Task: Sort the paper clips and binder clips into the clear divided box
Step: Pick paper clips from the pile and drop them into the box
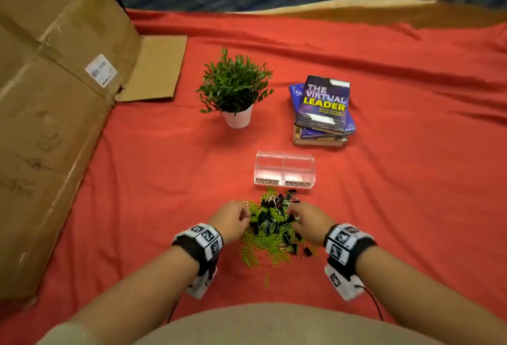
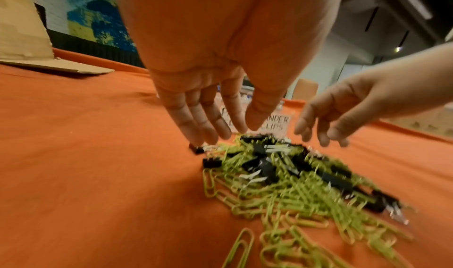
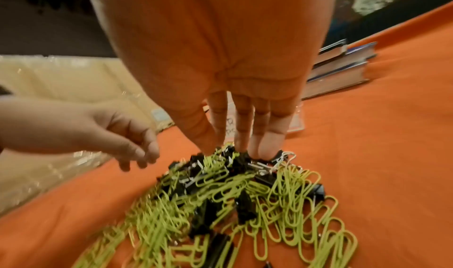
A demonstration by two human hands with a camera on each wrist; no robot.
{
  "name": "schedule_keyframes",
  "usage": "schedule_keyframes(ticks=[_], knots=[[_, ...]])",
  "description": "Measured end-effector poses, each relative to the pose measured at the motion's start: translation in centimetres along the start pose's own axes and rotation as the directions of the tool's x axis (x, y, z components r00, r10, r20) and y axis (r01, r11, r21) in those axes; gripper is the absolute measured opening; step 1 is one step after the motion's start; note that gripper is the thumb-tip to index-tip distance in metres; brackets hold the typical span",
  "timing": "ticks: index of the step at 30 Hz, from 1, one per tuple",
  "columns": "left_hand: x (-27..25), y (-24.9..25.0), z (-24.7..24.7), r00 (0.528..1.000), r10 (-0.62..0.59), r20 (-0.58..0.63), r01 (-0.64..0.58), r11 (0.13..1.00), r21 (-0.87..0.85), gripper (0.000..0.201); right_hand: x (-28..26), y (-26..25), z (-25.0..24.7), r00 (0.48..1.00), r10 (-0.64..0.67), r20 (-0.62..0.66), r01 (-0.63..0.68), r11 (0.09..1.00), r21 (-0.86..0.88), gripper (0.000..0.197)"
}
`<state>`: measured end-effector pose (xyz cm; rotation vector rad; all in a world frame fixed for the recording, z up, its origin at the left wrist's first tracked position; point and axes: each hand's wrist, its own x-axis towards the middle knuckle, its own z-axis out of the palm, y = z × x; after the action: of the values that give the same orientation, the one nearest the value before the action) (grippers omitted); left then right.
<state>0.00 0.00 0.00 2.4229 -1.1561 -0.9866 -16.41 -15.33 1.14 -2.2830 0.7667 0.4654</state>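
Observation:
A mixed pile of yellow-green paper clips and black binder clips lies on the red cloth, just in front of the clear divided box. The box has two labelled compartments, and both look empty. My left hand reaches the pile's left side. In the left wrist view its straight fingers point down, close to a black binder clip. My right hand is at the pile's right side. In the right wrist view its straight fingertips touch binder clips at the far end of the pile. Neither hand holds a clip.
A potted plant and a stack of books stand beyond the clear box. A large cardboard box with a flat flap fills the left side. One stray paper clip lies nearer to me.

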Motion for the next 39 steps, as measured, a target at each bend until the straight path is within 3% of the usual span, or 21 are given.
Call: schedule_keyframes(ticks=[3,8,14,18,20,23,25,29,34,39], knots=[[1.2,-0.7,0.6,0.999,0.032,-0.015,-0.03,0.995,0.093,0.024,2.0,-0.7,1.3,0.998,-0.046,-0.031,0.041,0.99,-0.136,0.042],[1.9,-1.2,1.1,0.996,0.078,-0.044,-0.074,0.993,0.093,0.035,3.7,-1.6,2.9,0.994,0.022,-0.104,-0.042,0.981,-0.19,0.039],[3.2,-1.6,1.1,0.989,0.147,-0.033,-0.142,0.981,0.129,0.047,4.1,-1.2,3.4,0.989,-0.032,-0.146,-0.003,0.973,-0.231,0.016],[4.0,-1.3,1.2,0.979,0.202,0.006,-0.199,0.96,0.198,0.052,4.2,-0.5,2.8,0.988,0.085,-0.133,-0.081,0.996,0.03,0.011],[4.4,-1.4,1.4,0.977,0.21,0.025,-0.21,0.95,0.231,0.051,3.9,-0.5,2.3,0.982,0.151,-0.115,-0.122,0.966,0.23,0.01],[4.7,-1.4,1.4,0.977,0.207,0.044,-0.211,0.94,0.27,0.037,3.6,-0.4,0.9,0.972,0.235,0.001,-0.202,0.833,0.515,0.005],[5.0,-1.5,1.4,0.98,0.191,0.049,-0.197,0.94,0.278,0.027,3.5,-0.3,0.0,0.972,0.224,0.069,-0.215,0.735,0.644,0.004],[5.4,-1.4,1.7,0.989,0.145,0.028,-0.147,0.961,0.236,0.02,3.9,-0.8,-2.1,0.976,0.208,0.067,-0.185,0.621,0.762,0.002],[5.0,-1.3,1.2,0.997,0.08,-0.01,-0.079,0.989,0.128,0.016,7.2,-2.7,-5.1,0.967,0.237,-0.092,-0.129,0.77,0.625,0.007],[4.6,-1.4,0.5,0.999,-0.034,-0.022,0.032,0.998,-0.062,0.016,10.2,-4.2,-5.8,0.957,0.19,-0.218,-0.132,0.958,0.256,0.016]])
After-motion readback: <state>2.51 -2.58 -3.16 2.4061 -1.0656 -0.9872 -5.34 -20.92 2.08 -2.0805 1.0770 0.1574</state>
